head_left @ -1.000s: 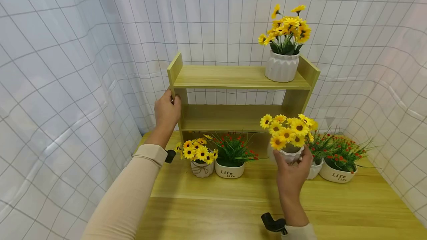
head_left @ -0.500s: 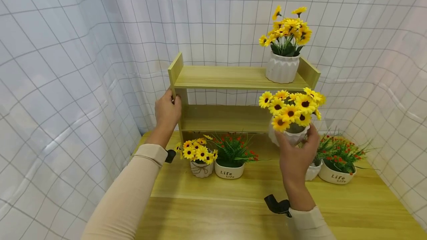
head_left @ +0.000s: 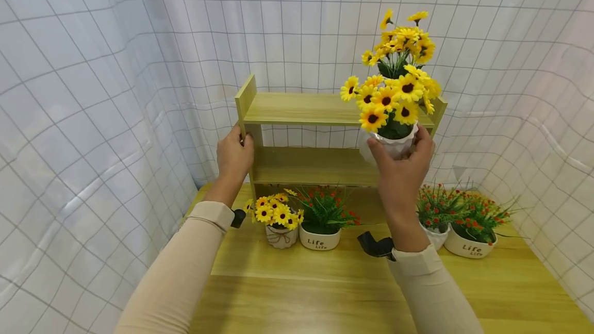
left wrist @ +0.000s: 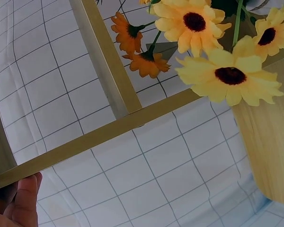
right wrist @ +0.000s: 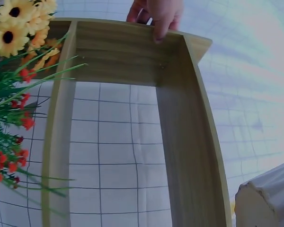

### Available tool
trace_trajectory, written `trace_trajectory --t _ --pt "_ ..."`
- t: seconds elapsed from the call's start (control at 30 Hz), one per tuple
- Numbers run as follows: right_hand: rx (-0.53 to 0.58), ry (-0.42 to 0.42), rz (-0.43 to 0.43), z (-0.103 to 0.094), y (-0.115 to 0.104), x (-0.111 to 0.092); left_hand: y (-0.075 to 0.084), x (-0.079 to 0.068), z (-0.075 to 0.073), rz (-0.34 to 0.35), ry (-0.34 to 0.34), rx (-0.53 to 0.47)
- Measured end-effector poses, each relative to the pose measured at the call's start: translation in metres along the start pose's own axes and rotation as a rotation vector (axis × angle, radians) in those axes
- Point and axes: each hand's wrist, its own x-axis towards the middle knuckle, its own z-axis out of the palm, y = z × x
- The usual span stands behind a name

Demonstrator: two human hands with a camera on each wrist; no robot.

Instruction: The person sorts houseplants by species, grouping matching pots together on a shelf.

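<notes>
Hands [head_left: 235,156] [head_left: 401,175] grip shelf [head_left: 301,110] (left) and flowerpot [head_left: 395,148] (right), but only the head view shows the right one

The wooden shelf [right wrist: 188,142] is gripped at its top edge in view by the left hand [right wrist: 162,11]. Yellow flowers [right wrist: 8,37] and red-flowered greenery [right wrist: 26,122] are seen at left; a white pot [right wrist: 270,196] is partly shown at lower right.

**Posture: forward reach, double grip**

Your left arm [head_left: 178,267] extends forward from lower left, its sleeve [head_left: 162,293] ending short of a bare wrist [head_left: 223,189]. Your left hand [head_left: 235,153] grips, fingers curled, thumb inward. Your right arm [head_left: 433,290] rises from lower right, similarly sleeved. Your right hand [head_left: 403,174] holds, thumb [head_left: 379,151] opposing curved fingers [head_left: 423,144]. In the head view, both hands sit roughly level.
</notes>
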Motion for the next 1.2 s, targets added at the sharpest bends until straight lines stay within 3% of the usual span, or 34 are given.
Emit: trace_trajectory --t 0.3,0.7,1.2 --pt "-0.009 -0.013 -0.026 0.031 -0.029 0.012 -0.002 0.0 0.0 0.018 0.013 -0.002" --pt "-0.108 -0.027 0.031 0.06 0.013 0.035 -0.001 -0.001 0.0 0.009 0.003 -0.007" --pt "-0.284 -0.066 -0.026 0.073 0.021 0.052 -0.001 -0.001 0.001 0.008 0.011 -0.001"
